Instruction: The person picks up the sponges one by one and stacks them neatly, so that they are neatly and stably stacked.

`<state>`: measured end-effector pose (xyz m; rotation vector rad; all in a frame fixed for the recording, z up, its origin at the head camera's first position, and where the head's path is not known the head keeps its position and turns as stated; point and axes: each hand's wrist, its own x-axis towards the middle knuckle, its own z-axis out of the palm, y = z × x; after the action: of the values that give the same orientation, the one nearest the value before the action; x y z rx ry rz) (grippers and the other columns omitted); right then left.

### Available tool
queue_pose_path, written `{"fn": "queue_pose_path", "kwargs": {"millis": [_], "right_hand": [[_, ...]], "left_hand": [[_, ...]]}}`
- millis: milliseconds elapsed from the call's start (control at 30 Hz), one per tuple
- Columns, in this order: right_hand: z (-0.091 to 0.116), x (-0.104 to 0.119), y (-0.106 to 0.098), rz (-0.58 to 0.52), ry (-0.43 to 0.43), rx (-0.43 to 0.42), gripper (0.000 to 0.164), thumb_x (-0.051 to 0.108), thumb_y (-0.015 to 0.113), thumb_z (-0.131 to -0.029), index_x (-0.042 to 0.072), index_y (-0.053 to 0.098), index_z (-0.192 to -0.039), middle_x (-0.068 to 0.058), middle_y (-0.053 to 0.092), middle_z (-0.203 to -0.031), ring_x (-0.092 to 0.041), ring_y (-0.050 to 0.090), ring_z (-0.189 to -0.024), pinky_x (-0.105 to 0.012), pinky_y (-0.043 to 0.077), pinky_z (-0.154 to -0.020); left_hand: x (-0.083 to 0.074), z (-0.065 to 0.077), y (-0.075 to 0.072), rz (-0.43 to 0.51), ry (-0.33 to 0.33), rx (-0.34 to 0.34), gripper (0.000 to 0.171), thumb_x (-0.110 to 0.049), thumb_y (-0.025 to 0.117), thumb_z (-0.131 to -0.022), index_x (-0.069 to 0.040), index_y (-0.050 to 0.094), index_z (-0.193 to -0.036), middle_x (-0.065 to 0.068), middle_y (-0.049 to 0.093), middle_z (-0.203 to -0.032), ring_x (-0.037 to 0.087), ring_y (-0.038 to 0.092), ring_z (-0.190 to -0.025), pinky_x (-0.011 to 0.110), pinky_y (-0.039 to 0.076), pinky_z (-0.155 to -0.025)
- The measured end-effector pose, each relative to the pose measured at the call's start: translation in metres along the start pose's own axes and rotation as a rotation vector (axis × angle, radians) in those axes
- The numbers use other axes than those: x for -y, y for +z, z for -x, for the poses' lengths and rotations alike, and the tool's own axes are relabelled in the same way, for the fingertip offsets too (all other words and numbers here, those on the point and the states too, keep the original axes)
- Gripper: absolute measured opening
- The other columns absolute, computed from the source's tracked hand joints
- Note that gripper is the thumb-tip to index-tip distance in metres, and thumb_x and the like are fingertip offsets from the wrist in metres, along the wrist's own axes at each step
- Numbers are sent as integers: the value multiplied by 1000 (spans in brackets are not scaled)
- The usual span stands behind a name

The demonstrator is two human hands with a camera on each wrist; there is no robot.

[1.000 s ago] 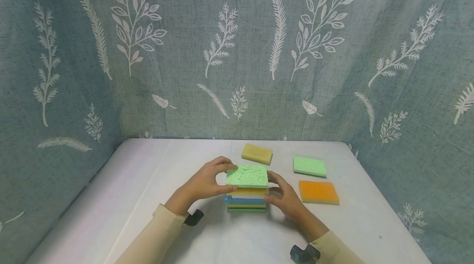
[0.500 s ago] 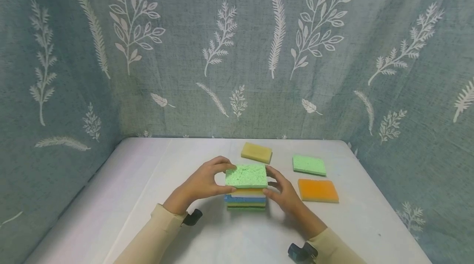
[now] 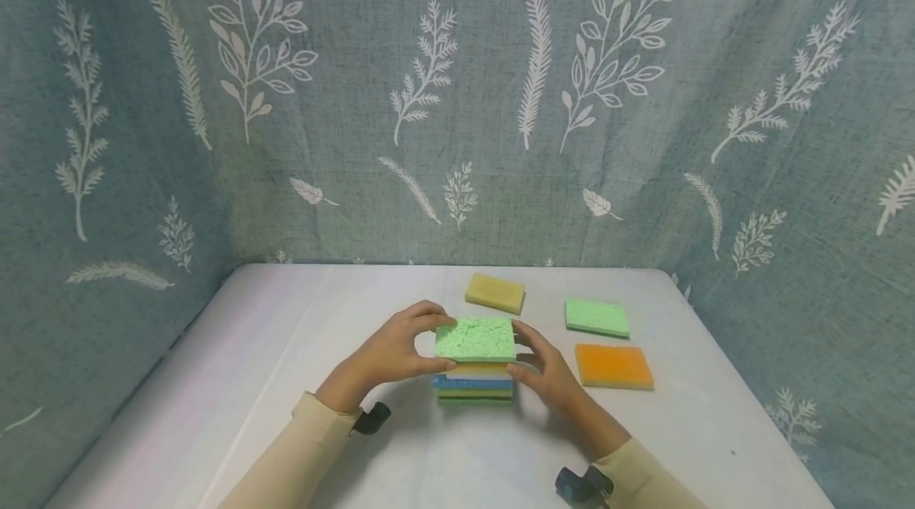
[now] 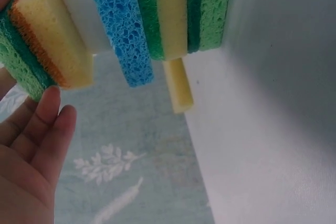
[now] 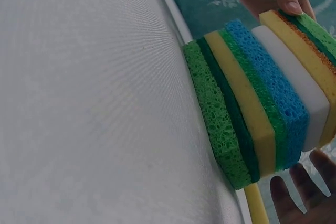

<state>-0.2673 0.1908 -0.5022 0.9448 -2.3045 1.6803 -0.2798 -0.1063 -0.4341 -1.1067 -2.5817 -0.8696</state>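
Note:
A stack of several sponges stands mid-table, topped by a light green sponge (image 3: 475, 340) with a dark green scouring layer below. Under it come a yellow sponge with an orange scouring layer (image 4: 52, 30), a white sponge (image 5: 294, 66), a blue sponge (image 5: 268, 72), a yellow sponge with a green layer (image 5: 241, 98) and a green one (image 5: 212, 111) at the bottom. My left hand (image 3: 400, 346) pinches the top sponge's left end, thumb in front and fingers behind. My right hand (image 3: 550, 370) holds its right end, thumb at the front corner, index finger at the back.
On the white table (image 3: 272, 382) lie a yellow sponge (image 3: 495, 293) behind the stack, a light green sponge (image 3: 596, 317) to the right, and an orange-topped sponge (image 3: 615, 366) nearer. A leaf-patterned curtain (image 3: 343, 96) encloses the back and sides.
My right hand has shifted slightly up and inward, its thumb rising from the blue sponge's level to the top sponge's corner. The left hand keeps its hold. The head view has tilted slightly.

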Motion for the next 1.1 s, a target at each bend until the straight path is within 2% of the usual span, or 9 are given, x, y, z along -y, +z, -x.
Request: {"fn": "queue_pose_path", "kwargs": {"millis": [200,467,667,900,1033,1100], "right_hand": [[1,1,0,10,1,-2,64,11,63,-92,7,35,-149,-16,44,-145,-36,45,-128,-56,42,-98],[-1,1,0,10,-17,15,62,4,61,-92,0,34,-148,-20,43,-144,-39,45,-127,-57,43,-96],[-2,0,0,-6,1,13,62,-1,61,-91,-6,33,-146,-26,42,-143,-46,43,-126,-63,40,-95],[0,0,-4,11,11,19,62,6,62,-92,7,36,-148,-13,43,-146,-33,46,-127,-54,44,-97],[2,1,-11,1,0,27,62,6,63,-92,3,35,-148,-16,42,-146,-39,46,-126,-55,44,-96],[4,3,-18,13,25,30,62,5,64,-92,3,36,-147,-17,43,-145,-40,46,-126,-55,44,-96]], "left_hand": [[-1,0,0,2,-20,11,64,-62,71,-79,-21,64,-128,-7,54,-126,11,54,-111,40,48,-93],[0,0,2,4,-56,21,65,-63,71,-78,-22,63,-128,-5,53,-129,16,52,-117,43,47,-96],[2,-1,4,20,-64,15,67,-62,72,-77,-22,62,-129,-6,53,-129,16,51,-119,44,45,-97],[5,-2,6,24,-59,7,74,-62,72,-77,-19,58,-134,-7,52,-131,14,51,-118,45,45,-97],[6,-1,5,59,-65,5,80,-64,73,-74,-19,55,-137,-9,52,-131,14,52,-116,46,44,-96],[8,1,6,84,-84,6,82,-65,74,-72,-20,54,-138,-9,52,-131,16,52,-114,47,45,-95]]}}
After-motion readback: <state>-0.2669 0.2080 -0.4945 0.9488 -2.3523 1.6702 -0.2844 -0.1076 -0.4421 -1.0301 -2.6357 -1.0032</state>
